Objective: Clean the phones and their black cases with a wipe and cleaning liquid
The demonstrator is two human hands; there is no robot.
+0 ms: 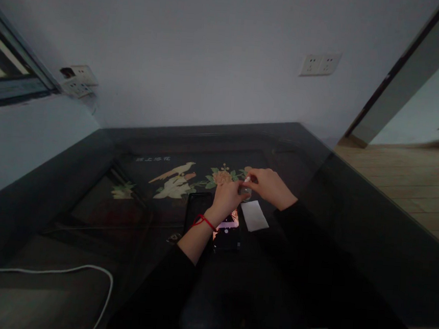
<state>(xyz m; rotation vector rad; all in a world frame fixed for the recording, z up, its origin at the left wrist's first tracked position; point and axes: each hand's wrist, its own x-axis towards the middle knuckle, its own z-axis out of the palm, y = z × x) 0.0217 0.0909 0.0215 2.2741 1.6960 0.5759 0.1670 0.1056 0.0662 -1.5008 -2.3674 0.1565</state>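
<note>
My left hand point(226, 202), with a red string bracelet point(204, 219) at the wrist, has its fingers closed around a small clear container point(245, 192) that looks like a little glass bottle. From the right, my right hand point(271, 187) pinches a small white piece point(247, 179) just above the container. Whether the two touch, I cannot tell. Below my left wrist lies a phone point(226, 239) with its screen lit, partly covered by the forearm. A black phone case point(196, 206) rests to its left. Under my hands is a white sheet of paper point(255, 217).
The dark glossy table point(156, 276) carries a bird-and-flower picture point(177, 181). A small dark item point(173, 238) sits left of the phone. A white cable point(60, 269) curves across the lower left. The wall point(198, 55) with sockets point(320, 65) stands behind.
</note>
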